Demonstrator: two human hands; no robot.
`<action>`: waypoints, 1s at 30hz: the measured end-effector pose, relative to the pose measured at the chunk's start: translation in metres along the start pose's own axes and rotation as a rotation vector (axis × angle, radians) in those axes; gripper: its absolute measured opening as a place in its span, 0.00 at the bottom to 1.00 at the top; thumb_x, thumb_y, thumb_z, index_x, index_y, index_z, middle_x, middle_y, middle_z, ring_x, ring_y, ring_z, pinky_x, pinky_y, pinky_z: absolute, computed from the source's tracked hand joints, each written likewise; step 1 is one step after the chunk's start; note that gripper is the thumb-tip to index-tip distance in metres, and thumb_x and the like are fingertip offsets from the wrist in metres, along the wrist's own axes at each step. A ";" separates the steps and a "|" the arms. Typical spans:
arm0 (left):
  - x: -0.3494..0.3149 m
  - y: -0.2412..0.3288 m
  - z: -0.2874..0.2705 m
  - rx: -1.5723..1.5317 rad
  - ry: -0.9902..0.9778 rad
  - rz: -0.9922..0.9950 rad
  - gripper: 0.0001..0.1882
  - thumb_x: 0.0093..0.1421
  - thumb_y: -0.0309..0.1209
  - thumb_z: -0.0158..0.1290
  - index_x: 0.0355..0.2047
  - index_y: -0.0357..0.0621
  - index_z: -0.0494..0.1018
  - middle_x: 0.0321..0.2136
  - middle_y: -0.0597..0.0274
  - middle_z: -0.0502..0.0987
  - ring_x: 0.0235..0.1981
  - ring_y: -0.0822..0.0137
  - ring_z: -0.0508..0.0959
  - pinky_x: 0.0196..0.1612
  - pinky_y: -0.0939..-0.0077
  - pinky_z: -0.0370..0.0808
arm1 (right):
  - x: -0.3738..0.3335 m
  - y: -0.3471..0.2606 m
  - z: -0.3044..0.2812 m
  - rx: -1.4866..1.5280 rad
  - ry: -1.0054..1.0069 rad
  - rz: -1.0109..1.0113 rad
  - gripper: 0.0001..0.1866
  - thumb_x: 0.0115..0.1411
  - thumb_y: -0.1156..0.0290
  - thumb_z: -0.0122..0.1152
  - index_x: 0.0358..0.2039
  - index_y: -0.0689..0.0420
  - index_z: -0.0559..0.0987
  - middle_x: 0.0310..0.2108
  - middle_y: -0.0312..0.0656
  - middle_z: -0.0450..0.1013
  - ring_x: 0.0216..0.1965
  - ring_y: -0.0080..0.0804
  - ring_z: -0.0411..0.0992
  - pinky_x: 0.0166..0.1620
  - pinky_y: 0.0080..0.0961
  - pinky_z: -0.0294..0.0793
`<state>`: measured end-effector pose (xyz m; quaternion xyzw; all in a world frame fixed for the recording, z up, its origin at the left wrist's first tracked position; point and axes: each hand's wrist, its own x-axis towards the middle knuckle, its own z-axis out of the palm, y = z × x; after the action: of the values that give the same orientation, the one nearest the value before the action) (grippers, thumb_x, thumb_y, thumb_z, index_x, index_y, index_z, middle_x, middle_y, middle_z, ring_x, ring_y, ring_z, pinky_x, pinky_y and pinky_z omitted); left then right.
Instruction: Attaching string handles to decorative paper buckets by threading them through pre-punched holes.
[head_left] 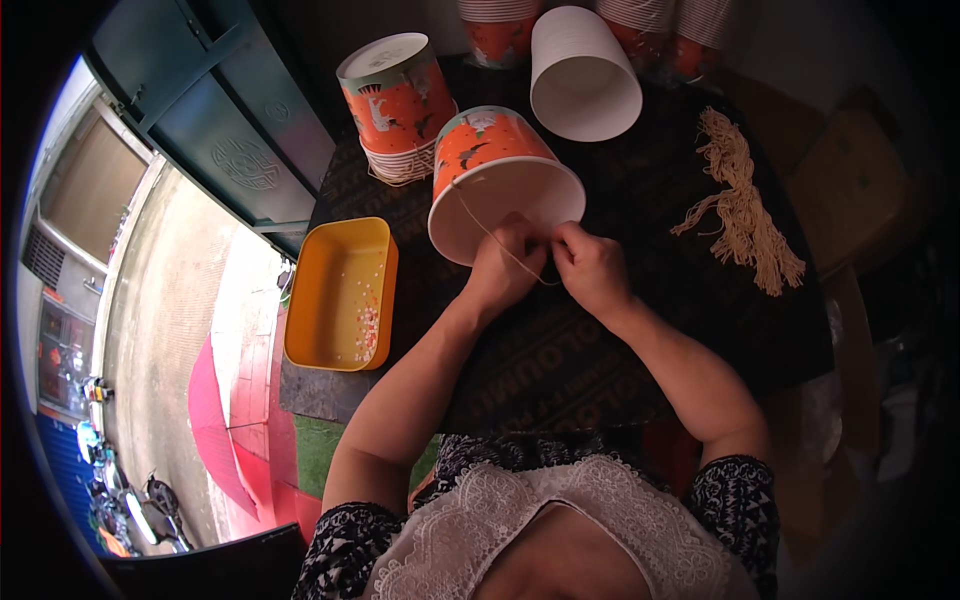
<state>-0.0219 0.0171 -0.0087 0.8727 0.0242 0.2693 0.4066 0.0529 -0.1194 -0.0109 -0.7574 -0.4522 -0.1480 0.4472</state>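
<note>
An orange paper bucket (492,142) with a patterned outside and white inside lies tipped on the dark table, its mouth facing me. From the left of its rim a thin beige cord (470,212) runs across my left hand (508,262) and curves up beneath my right hand (592,265). Both hands meet at the bucket's near rim, fingers pinched close together. My left fingertips are inside the mouth, and what they grip is hidden. My right thumb and forefinger are closed by the rim, where the cord leads.
A yellow tray (390,290) with small pale and red bits stands left. A bundle of beige cords (745,205) lies right. Behind are an upturned orange bucket stack (398,100), a white bucket (585,75) on its side and more stacked buckets (500,35). A green metal door (230,130) adjoins the table.
</note>
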 end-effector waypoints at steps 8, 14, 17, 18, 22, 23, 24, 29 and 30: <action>-0.001 -0.006 0.001 -0.053 0.026 -0.051 0.05 0.47 0.23 0.54 0.25 0.34 0.75 0.27 0.47 0.75 0.30 0.50 0.78 0.33 0.65 0.74 | 0.000 0.003 -0.003 -0.121 -0.106 -0.172 0.03 0.53 0.78 0.57 0.27 0.58 0.72 0.20 0.48 0.73 0.22 0.46 0.75 0.23 0.37 0.73; 0.001 -0.006 0.000 -0.116 0.006 -0.136 0.05 0.47 0.24 0.54 0.25 0.33 0.75 0.26 0.46 0.75 0.29 0.51 0.78 0.33 0.65 0.74 | -0.001 0.005 -0.002 -0.147 -0.127 -0.205 0.03 0.53 0.78 0.56 0.27 0.58 0.71 0.19 0.47 0.73 0.21 0.45 0.75 0.22 0.36 0.74; 0.001 -0.003 -0.001 -0.117 -0.017 -0.149 0.05 0.47 0.24 0.54 0.24 0.33 0.75 0.26 0.46 0.75 0.29 0.51 0.78 0.33 0.64 0.74 | 0.000 0.004 -0.002 -0.102 -0.107 -0.185 0.02 0.53 0.78 0.56 0.27 0.59 0.71 0.20 0.48 0.74 0.22 0.46 0.75 0.23 0.37 0.74; 0.000 -0.003 -0.001 -0.096 -0.010 -0.115 0.05 0.47 0.24 0.54 0.24 0.33 0.75 0.26 0.45 0.75 0.29 0.51 0.78 0.33 0.64 0.74 | 0.000 0.004 -0.002 -0.068 -0.086 -0.172 0.02 0.54 0.78 0.56 0.27 0.59 0.71 0.20 0.48 0.74 0.22 0.47 0.75 0.24 0.37 0.74; 0.000 -0.002 0.000 -0.036 0.004 -0.032 0.06 0.47 0.24 0.54 0.25 0.34 0.74 0.27 0.45 0.75 0.30 0.49 0.78 0.33 0.63 0.74 | -0.001 0.007 -0.001 0.038 -0.099 -0.048 0.01 0.54 0.77 0.55 0.28 0.59 0.73 0.21 0.49 0.74 0.24 0.48 0.75 0.25 0.38 0.74; 0.000 -0.003 0.000 -0.035 0.004 -0.032 0.06 0.47 0.24 0.54 0.25 0.34 0.74 0.27 0.45 0.75 0.30 0.49 0.78 0.33 0.63 0.74 | -0.001 0.009 -0.001 0.075 -0.120 0.001 0.01 0.55 0.76 0.55 0.29 0.59 0.74 0.22 0.50 0.74 0.25 0.49 0.75 0.26 0.39 0.74; 0.000 -0.005 0.000 -0.030 0.003 -0.025 0.06 0.47 0.24 0.54 0.26 0.34 0.74 0.27 0.45 0.75 0.30 0.49 0.78 0.33 0.63 0.74 | 0.000 0.011 -0.001 0.112 -0.140 0.051 0.02 0.55 0.75 0.55 0.29 0.59 0.75 0.23 0.50 0.75 0.26 0.49 0.75 0.27 0.39 0.74; -0.001 -0.005 0.000 -0.037 0.028 -0.006 0.04 0.48 0.22 0.54 0.27 0.35 0.74 0.28 0.46 0.75 0.31 0.50 0.78 0.34 0.64 0.74 | 0.006 0.012 -0.007 0.212 -0.245 0.154 0.05 0.56 0.73 0.56 0.31 0.60 0.77 0.26 0.52 0.75 0.28 0.50 0.76 0.30 0.38 0.74; 0.000 -0.004 -0.002 -0.033 0.001 -0.035 0.04 0.49 0.22 0.55 0.27 0.35 0.75 0.29 0.49 0.75 0.32 0.54 0.77 0.35 0.67 0.74 | 0.007 0.013 -0.008 0.222 -0.266 0.166 0.06 0.56 0.73 0.56 0.31 0.61 0.77 0.26 0.52 0.75 0.29 0.50 0.76 0.30 0.37 0.74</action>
<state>-0.0223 0.0208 -0.0108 0.8651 0.0353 0.2629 0.4257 0.0683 -0.1246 -0.0091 -0.7510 -0.4569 0.0416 0.4750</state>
